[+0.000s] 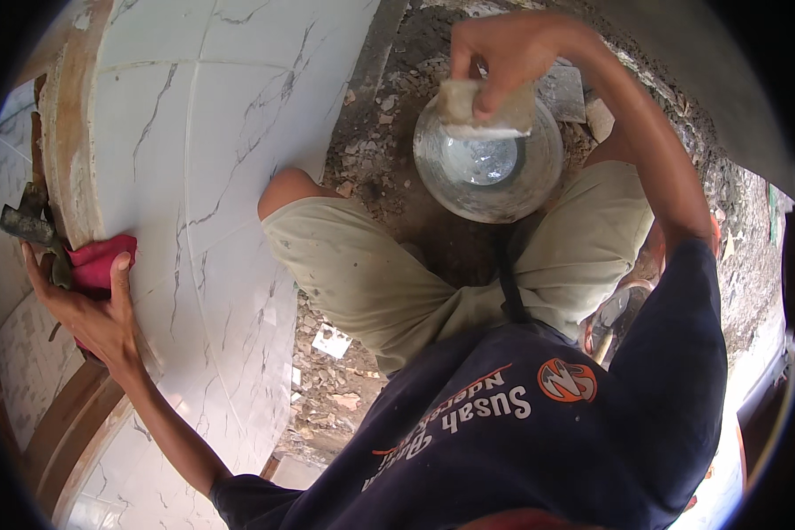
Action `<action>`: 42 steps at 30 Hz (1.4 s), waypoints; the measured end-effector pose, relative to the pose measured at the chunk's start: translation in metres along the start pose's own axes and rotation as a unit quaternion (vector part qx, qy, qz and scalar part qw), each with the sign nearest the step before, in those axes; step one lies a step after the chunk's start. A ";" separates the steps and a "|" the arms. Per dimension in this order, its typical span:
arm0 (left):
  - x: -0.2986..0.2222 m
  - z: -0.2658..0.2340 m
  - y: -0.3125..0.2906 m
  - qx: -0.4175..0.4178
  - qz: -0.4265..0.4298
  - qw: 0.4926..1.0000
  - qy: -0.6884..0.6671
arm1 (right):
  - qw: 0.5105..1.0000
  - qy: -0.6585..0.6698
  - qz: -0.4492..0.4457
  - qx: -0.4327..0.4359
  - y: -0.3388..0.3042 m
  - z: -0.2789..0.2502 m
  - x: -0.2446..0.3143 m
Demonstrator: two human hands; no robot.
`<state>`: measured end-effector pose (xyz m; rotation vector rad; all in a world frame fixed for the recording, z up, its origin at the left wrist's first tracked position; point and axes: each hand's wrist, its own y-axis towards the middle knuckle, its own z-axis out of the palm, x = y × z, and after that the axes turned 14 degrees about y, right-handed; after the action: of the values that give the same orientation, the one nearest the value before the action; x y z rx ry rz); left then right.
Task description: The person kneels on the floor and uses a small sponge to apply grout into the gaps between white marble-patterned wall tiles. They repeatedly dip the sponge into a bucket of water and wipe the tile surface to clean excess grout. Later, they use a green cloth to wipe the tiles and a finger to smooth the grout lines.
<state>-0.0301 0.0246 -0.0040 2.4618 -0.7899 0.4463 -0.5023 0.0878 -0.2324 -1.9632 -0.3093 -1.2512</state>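
My right hand (512, 57) pinches a pale beige sponge (490, 110), blurred by motion, over a grey bucket (539, 190). Water (481, 162) shines at the bottom of the bucket, which stands between my knees. Far to the left, my left hand (93, 322) rests against a wooden frame with its thumb and fingers apart. Under and beside that hand lies a crumpled red cloth (106, 259). A dark, worn tool-like piece (28, 223) sits just beyond the fingertips; its kind cannot be made out.
A wall of white marbled tiles (238, 141) runs along my left, edged by the wooden frame (75, 150). Rubble and tile chips (331, 389) cover the ground around me. A grey slab (561, 93) lies behind the bucket. Rough masonry (738, 238) rises on the right.
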 end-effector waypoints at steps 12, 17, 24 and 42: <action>-0.002 0.007 0.011 -0.049 0.045 0.998 -0.003 | 0.937 -0.297 -0.047 -0.179 0.069 0.179 -0.167; 0.006 0.008 0.007 -0.042 0.044 0.998 0.012 | 0.928 -0.340 -0.034 -0.151 0.065 0.203 -0.168; 0.001 0.010 0.007 -0.023 0.027 0.999 -0.008 | 0.974 -0.189 0.009 -0.128 0.053 0.155 -0.159; 0.009 0.000 0.007 -0.032 0.025 0.997 0.070 | 0.712 0.100 -0.289 -0.632 0.069 -0.078 -0.015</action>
<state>-0.0274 0.0154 0.0032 2.3287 -0.7963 0.5952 -0.5224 -0.0114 -0.2605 -2.8982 0.1622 -2.5143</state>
